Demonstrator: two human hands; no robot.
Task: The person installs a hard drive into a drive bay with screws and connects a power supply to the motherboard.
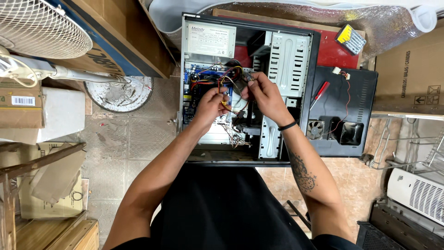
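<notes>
A: Item one, frame centre?
B: Wire bundle [230,79], red, yellow and black, above the open computer case [201,28]. Left hand [210,105] pinches the wires; right hand [262,90] pinches their connector.
A: Handling?
B: Best gripped by the plug, not the leads.
A: Surroundings?
B: Red screwdriver [320,91] on the side panel [365,92], right; fan [39,25], upper left.
</notes>
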